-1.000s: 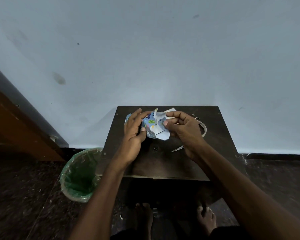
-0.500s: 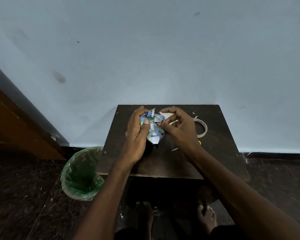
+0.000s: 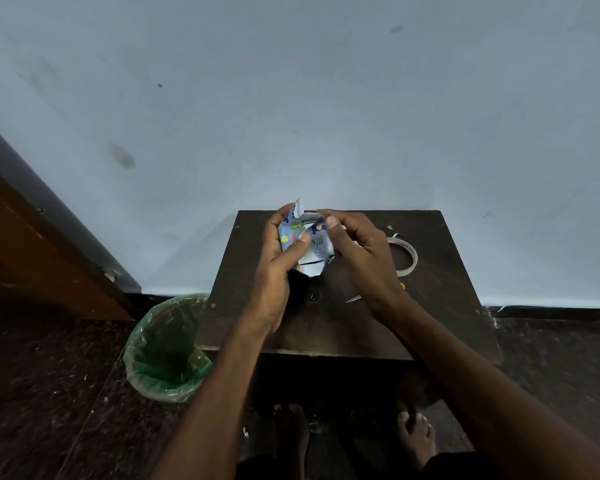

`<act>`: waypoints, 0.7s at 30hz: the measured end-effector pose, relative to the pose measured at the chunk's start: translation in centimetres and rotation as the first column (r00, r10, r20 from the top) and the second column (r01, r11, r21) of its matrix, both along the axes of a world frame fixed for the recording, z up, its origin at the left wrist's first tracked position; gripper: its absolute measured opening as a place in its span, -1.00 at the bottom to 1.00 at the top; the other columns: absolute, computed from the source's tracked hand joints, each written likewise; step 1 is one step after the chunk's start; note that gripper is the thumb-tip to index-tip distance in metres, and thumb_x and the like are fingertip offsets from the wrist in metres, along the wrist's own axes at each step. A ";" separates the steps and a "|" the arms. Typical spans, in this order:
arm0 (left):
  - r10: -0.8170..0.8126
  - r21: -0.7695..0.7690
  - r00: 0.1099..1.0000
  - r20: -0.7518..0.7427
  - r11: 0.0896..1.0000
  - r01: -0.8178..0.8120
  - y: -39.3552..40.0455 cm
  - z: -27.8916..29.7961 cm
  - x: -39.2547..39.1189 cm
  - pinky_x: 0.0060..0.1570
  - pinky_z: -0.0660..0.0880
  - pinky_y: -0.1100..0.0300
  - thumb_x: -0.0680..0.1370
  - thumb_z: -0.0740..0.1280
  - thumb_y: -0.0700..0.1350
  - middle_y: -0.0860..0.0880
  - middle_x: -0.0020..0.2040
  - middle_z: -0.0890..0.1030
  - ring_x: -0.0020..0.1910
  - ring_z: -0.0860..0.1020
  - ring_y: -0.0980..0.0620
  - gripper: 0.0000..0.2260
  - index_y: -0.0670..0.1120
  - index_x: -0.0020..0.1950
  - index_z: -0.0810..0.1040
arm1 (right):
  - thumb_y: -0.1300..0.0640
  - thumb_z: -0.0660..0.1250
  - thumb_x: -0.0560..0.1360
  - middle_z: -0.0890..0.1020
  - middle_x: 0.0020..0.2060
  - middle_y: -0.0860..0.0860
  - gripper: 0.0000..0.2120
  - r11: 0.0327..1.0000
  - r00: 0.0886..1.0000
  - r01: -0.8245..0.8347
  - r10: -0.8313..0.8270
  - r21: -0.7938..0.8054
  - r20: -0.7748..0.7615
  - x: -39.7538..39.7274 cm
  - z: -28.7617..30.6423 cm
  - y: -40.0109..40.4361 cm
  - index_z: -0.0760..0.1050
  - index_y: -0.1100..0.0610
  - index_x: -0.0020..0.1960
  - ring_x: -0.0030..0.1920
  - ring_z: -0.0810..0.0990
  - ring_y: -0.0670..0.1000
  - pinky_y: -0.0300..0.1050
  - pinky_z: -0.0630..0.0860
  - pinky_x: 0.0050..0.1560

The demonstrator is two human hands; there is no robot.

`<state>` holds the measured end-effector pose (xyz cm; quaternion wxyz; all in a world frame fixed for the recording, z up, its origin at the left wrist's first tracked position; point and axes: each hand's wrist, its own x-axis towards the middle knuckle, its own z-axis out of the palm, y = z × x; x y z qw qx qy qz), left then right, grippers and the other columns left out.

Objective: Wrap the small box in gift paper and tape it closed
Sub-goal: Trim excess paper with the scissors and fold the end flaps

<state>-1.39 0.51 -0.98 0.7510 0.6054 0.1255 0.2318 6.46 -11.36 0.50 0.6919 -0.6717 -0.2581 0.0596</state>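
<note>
A small box wrapped in blue gift paper (image 3: 303,241) with leaf and flower prints is held just above the far left part of the dark table (image 3: 440,306). My left hand (image 3: 279,268) grips it from the left, thumb pressed across the front face. My right hand (image 3: 362,258) pinches the paper at the box's upper right edge. White paper flaps stick out at the top and bottom of the box. A roll of tape (image 3: 405,256) lies on the table behind my right hand, partly hidden by it.
A thin pale strip (image 3: 354,298) lies on the table below my right wrist, with a small yellow bit beside it. A green-lined waste bin (image 3: 167,348) stands on the floor left of the table. A wooden door (image 3: 32,244) is at far left. My bare feet show below the table.
The box has been turned more upright and drawn in between both hands. My left thumb has slid across its front face, and my right hand shifted up to the top right edge.
</note>
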 end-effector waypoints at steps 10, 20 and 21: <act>0.034 0.194 0.994 -0.101 0.981 -0.014 0.0 -0.5 -0.3 0.39 0.55 -0.14 0.50 0.26 -0.23 -0.14 0.43 0.57 0.35 0.62 -0.13 -0.41 0.14 0.50 0.34 | 0.15 0.59 0.46 0.58 0.21 -0.03 -0.51 0.995 0.991 0.029 -0.016 -0.099 0.131 -0.7 -0.3 0.1 0.54 0.12 0.35 0.09 0.61 -0.24 -0.35 0.57 -0.01; 0.258 0.569 0.948 -0.185 0.815 -0.111 -0.4 0.4 -0.7 0.65 0.21 0.02 0.58 0.10 -0.03 -0.03 0.76 0.04 0.71 0.11 0.04 -0.28 0.08 0.76 0.00 | 0.27 0.51 0.43 0.55 0.30 0.01 -0.40 0.988 0.983 -0.037 0.063 -0.149 0.171 -0.1 -0.9 0.3 0.49 0.13 0.45 0.24 0.60 -0.12 -0.21 0.59 0.20; 0.263 0.588 0.941 -0.213 0.804 -0.091 -0.5 0.5 -0.8 0.64 0.16 0.15 0.57 0.08 -0.03 -0.03 0.76 -0.04 0.72 0.04 0.07 -0.26 0.09 0.76 -0.06 | 0.29 0.53 0.42 0.54 0.30 0.01 -0.37 0.988 0.984 -0.032 0.059 -0.152 0.171 0.1 -1.0 0.3 0.47 0.13 0.46 0.24 0.60 -0.11 -0.19 0.59 0.20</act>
